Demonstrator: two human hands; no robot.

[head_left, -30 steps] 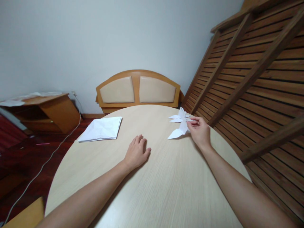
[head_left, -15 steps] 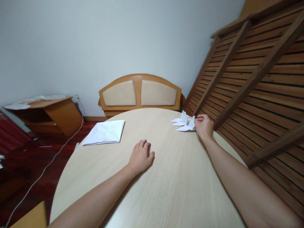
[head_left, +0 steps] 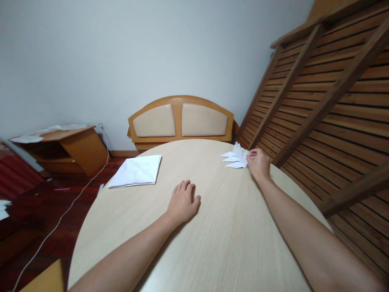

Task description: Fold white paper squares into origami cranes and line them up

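Observation:
My right hand reaches to the far right of the round wooden table, fingers pinched on a white folded paper figure that rests on the tabletop. Another folded paper figure lies just behind it, touching or nearly so. My left hand lies palm down near the table's middle, fingers loosely curled and together, holding nothing. A stack of white paper sheets sits at the table's far left edge, well away from both hands.
A padded wooden headboard stands behind the table against the wall. A slatted wooden bed frame leans along the right. A low wooden cabinet and a white cable are on the dark floor at left.
My right hand carried the folded paper figure away from me and set it down beside the other one at the far right. The left hand stayed in place.

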